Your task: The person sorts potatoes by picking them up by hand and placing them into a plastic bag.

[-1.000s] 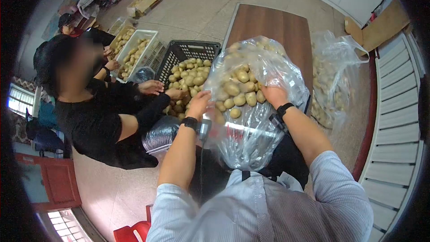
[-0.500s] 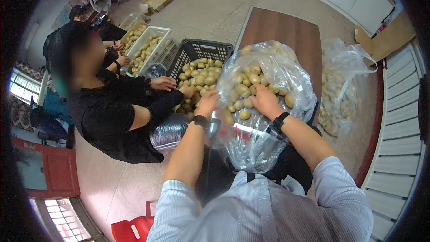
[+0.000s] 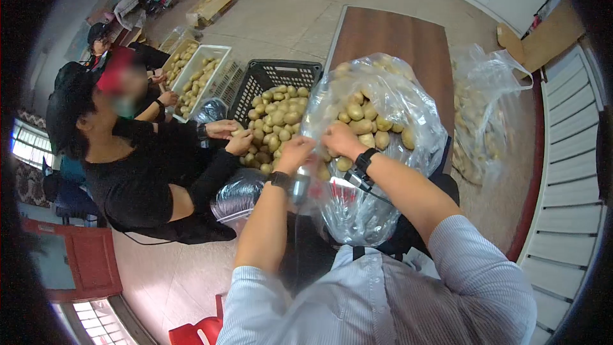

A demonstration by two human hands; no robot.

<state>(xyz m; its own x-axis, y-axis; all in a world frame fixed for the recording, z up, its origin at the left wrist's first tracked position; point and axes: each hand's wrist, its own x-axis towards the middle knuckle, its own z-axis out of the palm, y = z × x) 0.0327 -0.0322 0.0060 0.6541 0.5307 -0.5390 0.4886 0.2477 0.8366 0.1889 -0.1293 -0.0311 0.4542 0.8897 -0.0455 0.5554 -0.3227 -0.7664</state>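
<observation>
A large clear plastic bag (image 3: 412, 99) with potatoes (image 3: 363, 118) inside rests on the near end of a brown table (image 3: 389, 35), its mouth facing me. My left hand (image 3: 295, 154) is closed on the bag's left edge. Beside it, my right hand (image 3: 341, 140) is closed at the left side of the opening, over the potatoes; what its fingers hold is hidden. Left of the bag, a black crate (image 3: 281, 71) holds many potatoes. A co-worker's hands (image 3: 233, 135) are together at that crate's left side, around a potato.
The co-worker (image 3: 137, 160) in black sits close on my left, with other people behind. A white crate (image 3: 220, 57) of potatoes stands beyond. Another filled plastic bag (image 3: 476, 115) lies right of the table. A red stool (image 3: 195, 332) is at the bottom left.
My right hand has moved left across the bag's opening, close to my left hand, which stays at the bag's edge. The co-worker's hands have come together around a potato.
</observation>
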